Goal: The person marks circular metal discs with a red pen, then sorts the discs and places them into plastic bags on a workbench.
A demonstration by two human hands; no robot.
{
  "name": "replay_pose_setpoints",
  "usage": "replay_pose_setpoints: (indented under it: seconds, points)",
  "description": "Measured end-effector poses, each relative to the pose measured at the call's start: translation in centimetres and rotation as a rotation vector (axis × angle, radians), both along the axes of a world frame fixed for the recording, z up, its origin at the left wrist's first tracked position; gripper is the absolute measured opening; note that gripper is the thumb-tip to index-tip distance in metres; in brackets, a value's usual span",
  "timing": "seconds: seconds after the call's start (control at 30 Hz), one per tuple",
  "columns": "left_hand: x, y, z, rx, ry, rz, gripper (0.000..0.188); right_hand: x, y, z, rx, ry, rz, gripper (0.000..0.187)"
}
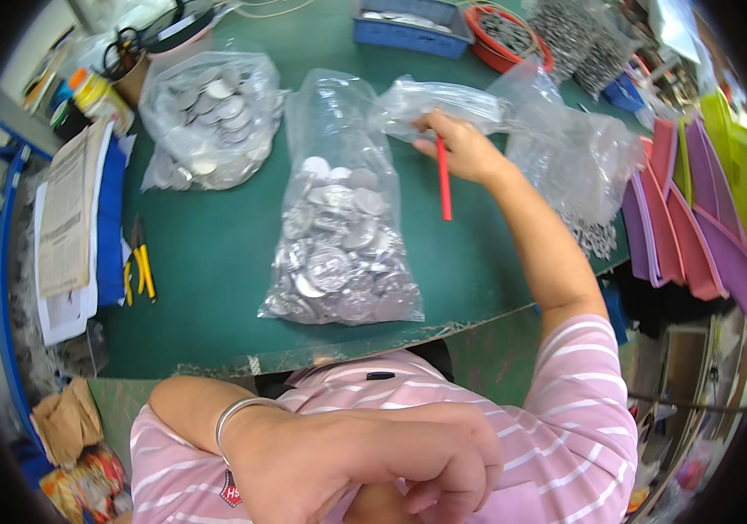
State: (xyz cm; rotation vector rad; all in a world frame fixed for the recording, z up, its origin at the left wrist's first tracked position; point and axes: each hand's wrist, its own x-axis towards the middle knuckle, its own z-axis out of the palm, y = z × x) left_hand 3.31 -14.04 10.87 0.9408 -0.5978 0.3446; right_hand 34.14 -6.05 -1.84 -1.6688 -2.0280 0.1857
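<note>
Lining a green desk (207, 271) are parts, papers and tools: at upper left, a rounded clear bag of silver discs (221, 109) near a yellow bottle (98, 98); at top centre, a blue box (404, 37) just beside a red basket (489, 52) of metal pieces. Papers (68, 210) and yellow-handled pliers (146, 275) lie at left, while pink, purple and yellow-green plastic bins (692, 231) crowd the right edge. A tall clear bag of silver discs (338, 249) takes up the middle of the frame, its filled end toward the desk's near edge, between the pliers and the worker's right forearm (548, 236).

Right of that bag's upper part, the right hand (456, 148) is closed around a slim red stick (444, 183), which points down the frame, its fingers at a crumpled clear plastic bag (443, 100). At lower centre, close to the camera, the left hand (373, 458), a silver bangle (232, 419) at its wrist, hangs over a striped pink shirt (566, 419), fingers loosely curled; whether it grips anything cannot be told.
</note>
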Motion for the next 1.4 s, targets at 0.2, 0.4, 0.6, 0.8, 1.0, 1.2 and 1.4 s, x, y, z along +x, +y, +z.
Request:
replay_pose_setpoints:
  seconds: [0.2,0.4,0.6,0.8,1.0,1.2,1.4]
  points:
    - [-2.3,0.4,-0.4,0.072,0.006,0.151,0.049,2.4,1.7,-1.0,0.079,-0.611,0.039,0.031]
    - [-8.8,4.1,-3.7,0.611,0.617,0.963,0.042,0.9,-0.9,0.0,0.114,-0.694,0.092,0.057]
    - [-11.5,7.8,-10.7,0.267,1.189,1.358,0.053,-7.8,-9.3,2.4,-0.106,0.354,-0.133,0.063]
    - [-5.3,15.6,-10.1,-0.420,1.101,0.899,0.080,-16.2,-13.4,1.1,-0.211,0.406,-0.089,0.117]
    - [-2.9,21.9,-12.0,-0.790,1.045,0.702,0.048,-17.1,-16.1,-1.4,-0.134,0.303,-0.185,0.100]
    - [-4.7,26.6,-1.8,-0.800,0.321,0.381,0.027,-17.1,-14.9,-1.8,-0.020,0.290,-0.192,0.086]
    - [-3.0,23.9,-3.1,-0.506,0.440,0.902,0.030,-15.0,-12.1,-0.6,-0.107,0.502,-0.322,0.094]
